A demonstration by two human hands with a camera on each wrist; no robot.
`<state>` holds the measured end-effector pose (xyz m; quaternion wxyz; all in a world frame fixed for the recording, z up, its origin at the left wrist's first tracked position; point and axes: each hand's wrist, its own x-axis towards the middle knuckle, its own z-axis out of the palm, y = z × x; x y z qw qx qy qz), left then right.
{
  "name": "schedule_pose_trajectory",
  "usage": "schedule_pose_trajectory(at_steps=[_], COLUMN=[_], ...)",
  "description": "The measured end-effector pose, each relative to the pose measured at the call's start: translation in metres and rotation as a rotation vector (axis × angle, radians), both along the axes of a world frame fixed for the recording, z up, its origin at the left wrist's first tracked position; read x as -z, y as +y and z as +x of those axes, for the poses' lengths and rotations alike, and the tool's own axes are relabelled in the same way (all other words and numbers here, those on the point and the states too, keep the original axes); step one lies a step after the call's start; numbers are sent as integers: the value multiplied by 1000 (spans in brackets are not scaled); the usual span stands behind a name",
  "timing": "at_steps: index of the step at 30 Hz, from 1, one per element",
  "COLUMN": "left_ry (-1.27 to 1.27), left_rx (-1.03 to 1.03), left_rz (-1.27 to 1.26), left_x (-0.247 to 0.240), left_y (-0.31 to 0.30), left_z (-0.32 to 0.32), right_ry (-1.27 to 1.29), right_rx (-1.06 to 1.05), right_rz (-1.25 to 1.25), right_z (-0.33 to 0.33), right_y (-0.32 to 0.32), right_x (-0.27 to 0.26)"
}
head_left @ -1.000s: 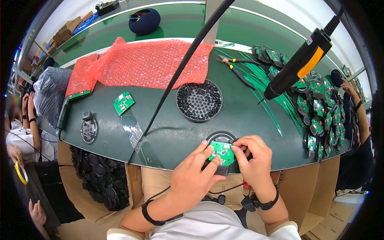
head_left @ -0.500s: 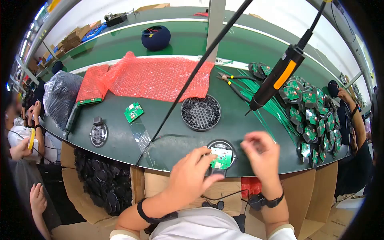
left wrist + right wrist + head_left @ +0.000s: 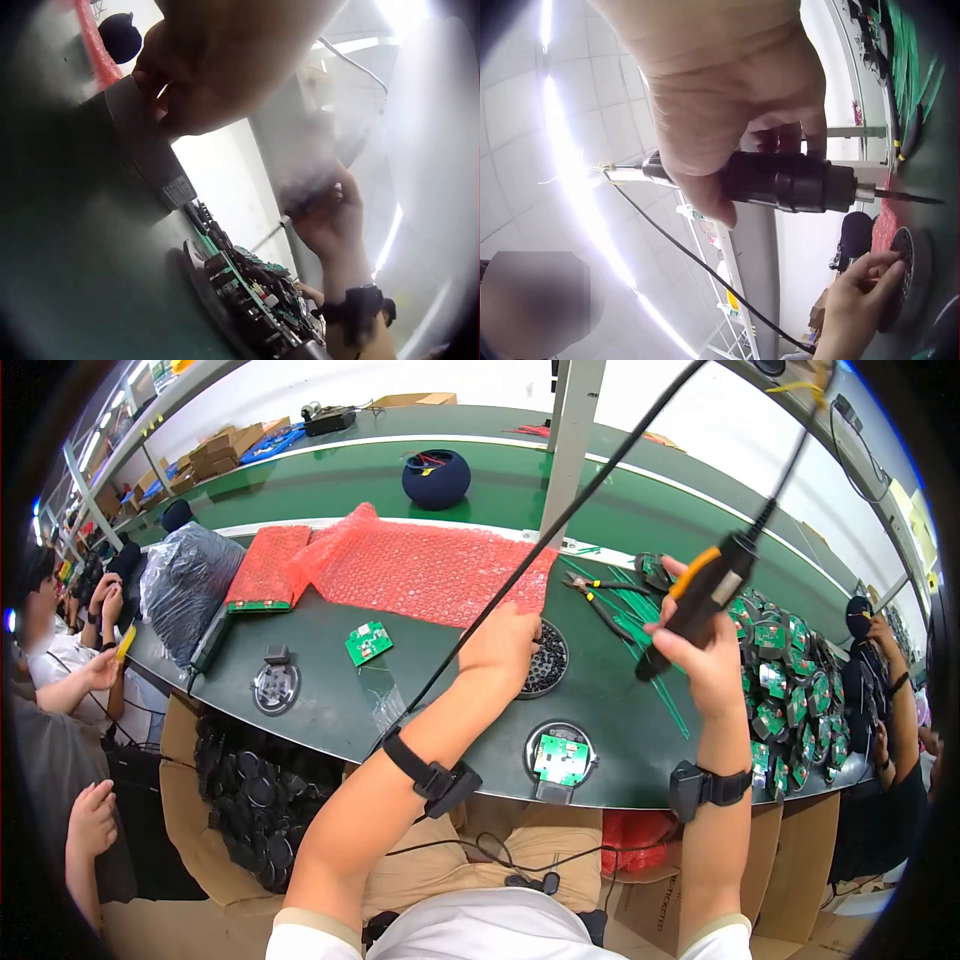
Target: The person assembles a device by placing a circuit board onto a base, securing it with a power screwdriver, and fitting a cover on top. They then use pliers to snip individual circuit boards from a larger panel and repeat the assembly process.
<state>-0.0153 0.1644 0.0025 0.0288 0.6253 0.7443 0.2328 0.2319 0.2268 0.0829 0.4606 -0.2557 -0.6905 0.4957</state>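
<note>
My left hand (image 3: 502, 645) reaches into the round dish of small black screws (image 3: 549, 663); in the right wrist view its bent fingers (image 3: 889, 264) are at the dish (image 3: 921, 270). Whether they pinch a screw is hidden. My right hand (image 3: 712, 665) grips a black and orange electric screwdriver (image 3: 706, 598), bit pointing down and left in the head view, above the table. In the right wrist view my fingers wrap its body (image 3: 795, 182). Near the front edge, a green circuit board (image 3: 562, 759) lies on a round black housing (image 3: 535, 743), touched by neither hand.
Cutters (image 3: 606, 614) and green ties (image 3: 672, 703) lie right of the dish, beside piled board assemblies (image 3: 798, 695). Pink bubble wrap (image 3: 430, 565), a loose board (image 3: 369, 643) and a round part (image 3: 275, 688) are left. A black cable (image 3: 520, 565) crosses the view.
My left hand has left the board and moved up to the dish. My right hand has moved up from beside the board and taken hold of the hanging screwdriver.
</note>
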Motion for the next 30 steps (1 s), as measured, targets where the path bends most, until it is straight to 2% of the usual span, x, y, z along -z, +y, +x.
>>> schedule_pose_trajectory(at_steps=[2, 4, 7, 11, 14, 16, 18, 19, 24, 26, 27, 29, 30], left_ry=[-52, -74, 6, -48, -128, -157, -255, -401, -148, -353, -354, -703, -704], left_rx=[43, 35, 100, 85, 115, 107, -18, -85, 6, 195, 200, 185, 189], left_rz=[44, 52, 78, 96, 195, 187, 13, -50, 147, 277, 274, 133, 128], left_x=[0, 5, 5, -1, 4, 1, -3, -3, -9, -11, -15, -25, -25], left_y=[2, 2, 7, 8, 8, 7, 9, 9, -13, -28, -36, -57, -67], left_z=[-1, 0, -2, -3, -8, -9, -9, -11, -8, -6, -1, 10, 14], right_ry=[61, 155, 140, 277, 287, 268, 250, 259, 270, 367, 368, 401, 401], right_rx=[-164, -174, -177, -254, -202, -185, -173, -179, -181, -264, -259, -269, -264], right_rz=[-50, -161, -208, -115, -87, -117, -147, -179, -162, -145, -147, -220, -222], right_z=[-5, -11, 0, 0, -3, -1, 0, 1, -8, -11, -12, -14, -14], right_y=[-15, -35, -51, -62, -72, -76, -78, -79, -84, -84, -85, -89, -88], right_x=[-4, -11, -11, -5, -13, -16, -18, -18, -17, -13, -14, -19, -19])
